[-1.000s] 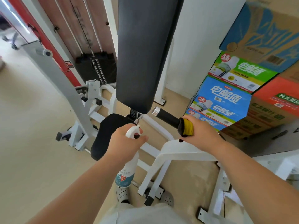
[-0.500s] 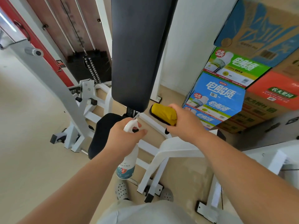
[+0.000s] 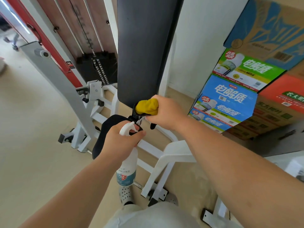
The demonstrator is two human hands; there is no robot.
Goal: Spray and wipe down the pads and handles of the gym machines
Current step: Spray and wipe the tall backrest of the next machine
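curling tight round a yellow cloth (image 3: 148,106), the fingers of the right hand (image 3: 166,112) clamp it onto the machine's handle (image 3: 136,108), just below the tall back pad (image 3: 144,46). the cloth looks soft and bunches easily. the grip under it is probably stiff and rubbery, so squeezing all round and sliding along should suit it. the left hand (image 3: 121,142) has its fingers closed round the neck of a spray bottle (image 3: 127,168), likely light plastic, hanging near the seat (image 3: 105,134).
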